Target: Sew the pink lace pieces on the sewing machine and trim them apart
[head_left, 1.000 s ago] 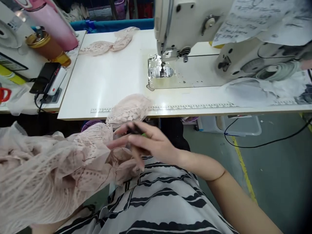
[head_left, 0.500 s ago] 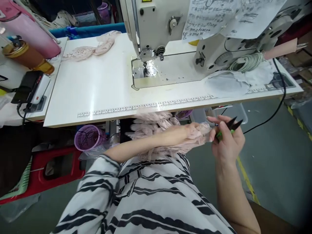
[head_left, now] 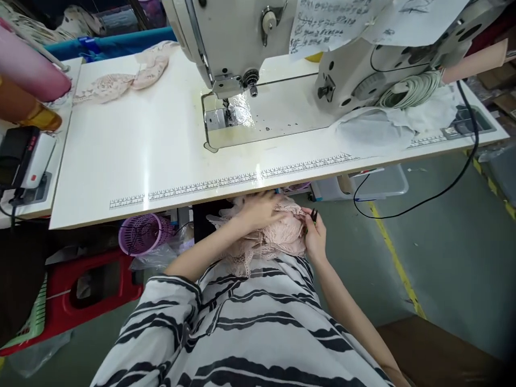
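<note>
A bunched pink lace garment [head_left: 278,236] lies in my lap, below the table's front edge. My left hand [head_left: 260,210] rests across its upper part with the fingers stretched out over the lace. At the garment's right edge, my right hand [head_left: 316,239] is closed around a pair of thread snips [head_left: 314,215]. Only the dark blades of the snips stick up; their handle is mostly hidden in the palm. The right fingertips also touch the lace edge.
A sewing machine [head_left: 226,48] stands on the white table [head_left: 133,145], with a pink lace strip [head_left: 121,86] at the back left. A purple basket [head_left: 141,235] and red stool [head_left: 97,285] are below left. A black cable [head_left: 419,211] loops down at right.
My right hand with the snips has come left and down to the lace. My left hand has drawn back left, leaving the gathered lace end and spreading over the garment. The view has shifted slightly.
</note>
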A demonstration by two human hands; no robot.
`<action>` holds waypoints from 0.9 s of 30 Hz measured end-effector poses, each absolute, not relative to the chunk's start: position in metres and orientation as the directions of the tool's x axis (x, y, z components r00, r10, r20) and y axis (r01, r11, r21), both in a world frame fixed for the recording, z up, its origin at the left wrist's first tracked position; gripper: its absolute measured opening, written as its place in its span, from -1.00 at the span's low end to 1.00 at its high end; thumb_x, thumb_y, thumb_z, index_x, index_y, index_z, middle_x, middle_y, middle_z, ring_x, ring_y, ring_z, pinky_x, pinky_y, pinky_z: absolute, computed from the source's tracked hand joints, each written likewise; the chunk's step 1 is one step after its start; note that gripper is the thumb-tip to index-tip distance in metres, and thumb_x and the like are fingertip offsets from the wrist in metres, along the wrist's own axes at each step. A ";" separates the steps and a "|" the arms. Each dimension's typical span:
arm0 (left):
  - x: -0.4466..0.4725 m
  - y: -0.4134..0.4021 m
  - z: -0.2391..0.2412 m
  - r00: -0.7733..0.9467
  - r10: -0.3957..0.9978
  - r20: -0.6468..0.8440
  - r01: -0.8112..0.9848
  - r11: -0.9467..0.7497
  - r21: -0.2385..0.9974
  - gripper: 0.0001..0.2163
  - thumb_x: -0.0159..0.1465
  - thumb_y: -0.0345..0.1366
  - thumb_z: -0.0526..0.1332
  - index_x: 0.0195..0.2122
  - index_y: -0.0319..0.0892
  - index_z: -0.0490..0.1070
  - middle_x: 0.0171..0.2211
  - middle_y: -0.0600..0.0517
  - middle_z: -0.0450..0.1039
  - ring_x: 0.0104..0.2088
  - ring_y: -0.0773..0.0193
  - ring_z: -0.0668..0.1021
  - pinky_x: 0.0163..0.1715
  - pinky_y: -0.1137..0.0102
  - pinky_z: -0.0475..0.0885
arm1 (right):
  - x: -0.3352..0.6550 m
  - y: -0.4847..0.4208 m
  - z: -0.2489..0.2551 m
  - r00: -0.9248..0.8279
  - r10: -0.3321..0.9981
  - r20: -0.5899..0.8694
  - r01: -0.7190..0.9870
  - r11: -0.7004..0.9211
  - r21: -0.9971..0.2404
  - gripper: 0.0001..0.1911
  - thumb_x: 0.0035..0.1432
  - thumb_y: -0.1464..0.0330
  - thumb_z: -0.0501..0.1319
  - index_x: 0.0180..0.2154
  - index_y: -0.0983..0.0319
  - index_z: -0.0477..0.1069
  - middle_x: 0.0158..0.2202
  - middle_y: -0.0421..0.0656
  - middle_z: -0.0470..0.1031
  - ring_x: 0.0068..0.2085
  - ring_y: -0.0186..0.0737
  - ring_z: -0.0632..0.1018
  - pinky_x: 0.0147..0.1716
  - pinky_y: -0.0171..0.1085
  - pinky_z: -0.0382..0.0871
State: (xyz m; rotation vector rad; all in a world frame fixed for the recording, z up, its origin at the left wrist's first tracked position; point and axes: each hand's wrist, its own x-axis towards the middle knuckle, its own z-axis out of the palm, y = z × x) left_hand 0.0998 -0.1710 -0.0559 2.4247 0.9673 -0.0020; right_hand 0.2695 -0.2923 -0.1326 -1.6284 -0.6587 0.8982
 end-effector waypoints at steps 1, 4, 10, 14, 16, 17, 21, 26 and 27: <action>0.085 -0.171 -0.062 0.729 0.668 -0.153 0.651 -0.605 0.460 -0.57 0.46 -0.03 0.06 0.20 -0.17 0.38 0.27 -0.17 0.36 0.20 -0.09 0.46 0.11 0.02 0.45 | 0.269 -0.290 -0.135 0.553 0.803 -0.223 -0.025 -0.251 -0.968 -0.52 0.21 0.02 0.23 -0.07 0.27 0.48 -0.29 -0.09 0.57 -0.40 -0.25 0.48 -0.43 -0.31 0.35; 0.048 -0.185 -0.084 0.657 0.749 -0.080 0.694 -0.561 0.451 -0.70 0.48 -0.18 0.05 0.08 -0.17 0.46 0.16 -0.13 0.45 0.15 -0.01 0.49 0.07 0.12 0.47 | 0.269 -0.284 -0.139 0.554 0.801 -0.228 0.014 -0.282 -0.959 -0.56 0.24 0.03 0.18 -0.10 0.23 0.50 -0.15 -0.04 0.58 -0.17 -0.12 0.55 -0.19 -0.22 0.41; 0.009 -0.219 -0.116 0.505 0.859 -0.082 0.780 -0.414 0.469 -0.71 0.49 -0.34 -0.04 -0.01 -0.21 0.47 -0.08 -0.13 0.55 -0.05 0.08 0.59 -0.05 0.19 0.52 | 0.269 -0.274 -0.143 0.595 0.784 -0.178 0.083 -0.281 -0.956 -0.56 0.29 0.01 0.11 -0.04 0.19 0.46 -0.02 -0.02 0.54 -0.02 -0.07 0.52 0.02 -0.12 0.38; 0.000 -0.225 -0.108 0.498 0.862 -0.094 0.785 -0.402 0.472 -0.69 0.46 -0.17 0.07 0.06 -0.19 0.47 0.01 -0.17 0.54 0.08 -0.09 0.52 0.15 -0.07 0.38 | 0.267 -0.270 -0.147 0.570 0.802 -0.178 0.108 -0.287 -0.952 -0.60 0.30 0.03 0.12 -0.08 0.20 0.46 -0.16 -0.05 0.57 -0.15 -0.11 0.54 -0.06 -0.13 0.43; -0.003 -0.230 -0.097 0.559 0.826 -0.066 0.744 -0.465 0.480 -0.50 0.41 0.02 0.13 0.23 -0.21 0.35 0.21 -0.22 0.42 0.24 -0.13 0.40 0.31 -0.15 0.17 | 0.266 -0.270 -0.149 0.577 0.800 -0.165 0.126 -0.287 -0.950 -0.60 0.31 0.04 0.10 -0.07 0.20 0.44 -0.20 -0.06 0.57 -0.18 -0.13 0.54 -0.07 -0.14 0.43; -0.003 -0.233 -0.092 0.610 0.791 -0.049 0.708 -0.516 0.482 -0.36 0.36 0.11 0.16 0.32 -0.23 0.24 0.30 -0.24 0.31 0.32 -0.15 0.31 0.37 -0.17 0.06 | 0.266 -0.270 -0.150 0.588 0.794 -0.153 0.139 -0.286 -0.948 -0.59 0.31 0.04 0.09 -0.06 0.21 0.43 -0.22 -0.07 0.57 -0.19 -0.13 0.54 -0.08 -0.15 0.42; -0.005 -0.247 -0.082 0.762 0.647 -0.045 0.594 -0.668 0.448 -0.21 0.29 0.11 0.26 0.40 -0.26 0.10 0.45 -0.24 0.04 0.44 -0.17 0.11 0.42 -0.11 -0.01 | 0.266 -0.268 -0.158 0.641 0.761 -0.096 0.196 -0.283 -0.939 -0.57 0.32 0.03 0.06 -0.03 0.22 0.39 -0.30 -0.11 0.50 -0.26 -0.15 0.50 -0.14 -0.16 0.41; -0.007 -0.239 -0.092 0.694 0.712 -0.106 0.696 -0.625 0.354 -0.50 0.33 -0.56 0.06 0.28 -0.20 0.32 0.37 -0.15 0.24 0.29 0.02 0.40 0.24 0.12 0.36 | 0.275 -0.255 -0.166 0.703 0.711 -0.036 0.251 -0.295 -0.922 -0.53 0.31 0.01 0.03 -0.04 0.23 0.40 -0.41 -0.18 0.38 -0.35 -0.17 0.42 -0.19 -0.16 0.38; -0.008 -0.235 -0.093 0.689 0.716 -0.110 0.701 -0.621 0.351 -0.49 0.31 -0.60 0.04 0.26 -0.18 0.36 0.35 -0.13 0.27 0.25 0.03 0.45 0.20 0.13 0.40 | 0.278 -0.252 -0.167 0.707 0.706 -0.036 0.255 -0.302 -0.919 -0.52 0.30 0.00 0.04 -0.05 0.23 0.41 -0.42 -0.18 0.37 -0.35 -0.17 0.41 -0.19 -0.16 0.37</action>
